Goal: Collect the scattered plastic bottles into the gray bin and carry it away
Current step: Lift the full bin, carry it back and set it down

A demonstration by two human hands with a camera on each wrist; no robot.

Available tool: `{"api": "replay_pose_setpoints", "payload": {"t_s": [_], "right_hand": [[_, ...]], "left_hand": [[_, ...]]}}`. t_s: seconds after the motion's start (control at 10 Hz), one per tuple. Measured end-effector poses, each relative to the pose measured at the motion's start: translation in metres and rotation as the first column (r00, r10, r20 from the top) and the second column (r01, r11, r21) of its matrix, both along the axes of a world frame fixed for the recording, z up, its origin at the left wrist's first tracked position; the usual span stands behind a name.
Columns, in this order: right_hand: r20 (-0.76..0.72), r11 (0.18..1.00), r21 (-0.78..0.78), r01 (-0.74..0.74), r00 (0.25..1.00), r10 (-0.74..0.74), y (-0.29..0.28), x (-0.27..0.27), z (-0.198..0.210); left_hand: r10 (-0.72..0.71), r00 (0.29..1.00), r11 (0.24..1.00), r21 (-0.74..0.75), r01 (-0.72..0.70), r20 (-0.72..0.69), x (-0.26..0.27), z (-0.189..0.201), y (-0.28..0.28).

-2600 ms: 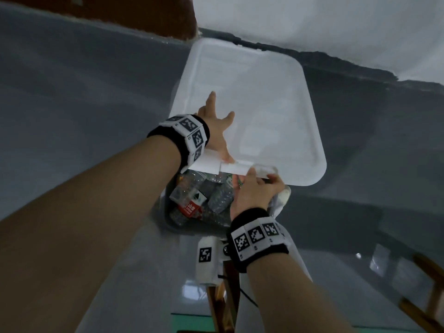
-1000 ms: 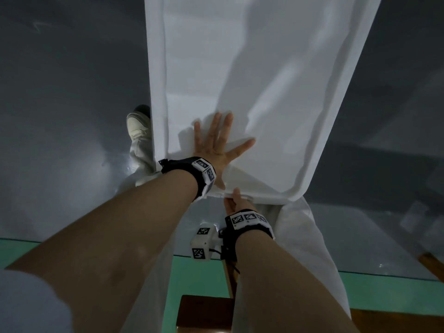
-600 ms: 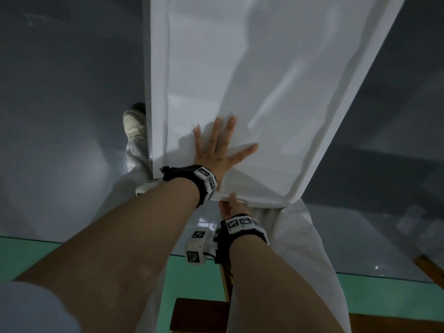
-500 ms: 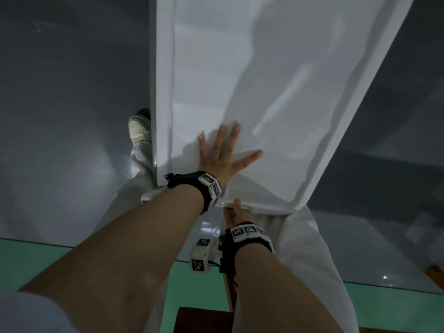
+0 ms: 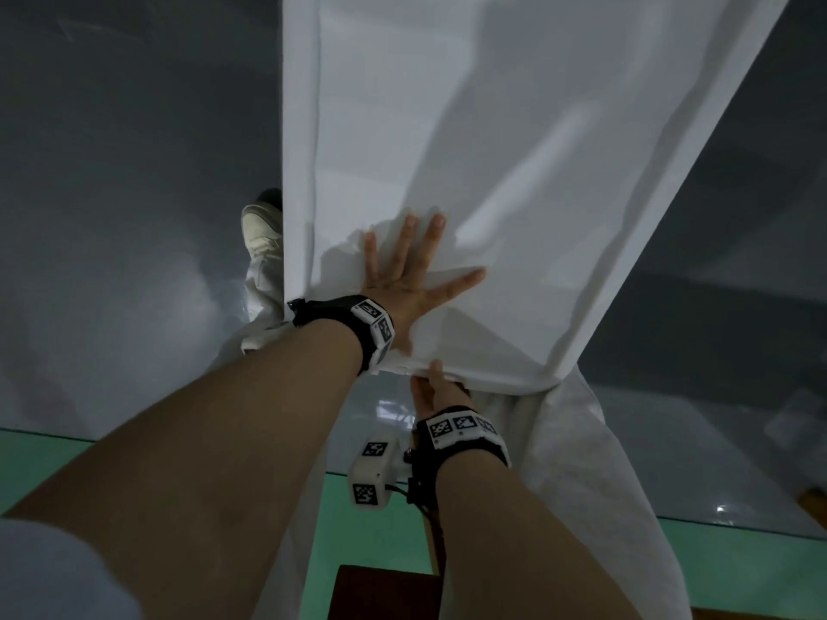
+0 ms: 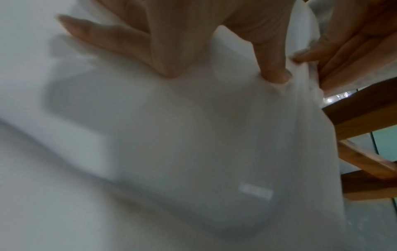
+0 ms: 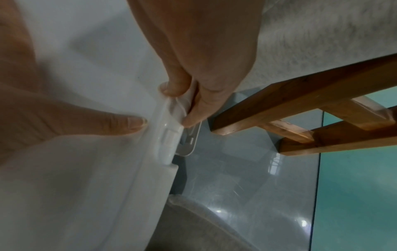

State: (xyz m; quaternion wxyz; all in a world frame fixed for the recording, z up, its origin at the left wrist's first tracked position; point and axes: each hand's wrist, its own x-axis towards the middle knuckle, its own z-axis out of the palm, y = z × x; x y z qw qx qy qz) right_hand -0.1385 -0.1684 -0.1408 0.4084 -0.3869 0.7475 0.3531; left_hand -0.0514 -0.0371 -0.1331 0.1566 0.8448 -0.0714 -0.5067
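Bin (image 5: 514, 149) hanging upright against person's body, white lid facing head camera; bottles not in view, presumably inside. Right hand (image 5: 436, 391) gripping near rim at latch (image 7: 171, 134), thumb and fingers pinching lid edge, likely taking load. Left hand (image 5: 407, 279) pressing flat on lid just beyond, fingers spread, holding nothing, probably keeping lid shut during carrying. Trouser leg (image 5: 581, 463) showing below rim; wooden frame (image 7: 300, 101) near right. Shoe (image 5: 262, 226) stepping on gray floor (image 5: 112, 194), far left.

No readable text is being shown; only coded square markers are being carried on the wristbands (image 5: 461, 428).
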Motion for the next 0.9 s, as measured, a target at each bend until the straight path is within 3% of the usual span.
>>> {"api": "replay_pose_setpoints", "payload": {"t_s": [0.3,0.7,0.9], "right_hand": [[0.015,0.989,-0.005,0.149,0.989,-0.149,0.01,0.024,0.023],[0.05,0.991,0.005,0.132,0.99,-0.132,0.01,0.014,0.019],[0.057,0.961,-0.033,0.274,0.961,-0.272,0.014,0.011,0.011]], "left_hand": [[-0.011,0.998,1.0,0.015,0.012,-0.058,0.004,0.001,0.005],[0.018,1.0,1.0,0.014,-0.018,-0.02,0.003,0.008,0.008],[-0.02,1.0,1.0,0.019,0.02,-0.017,0.006,0.008,0.01]]}}
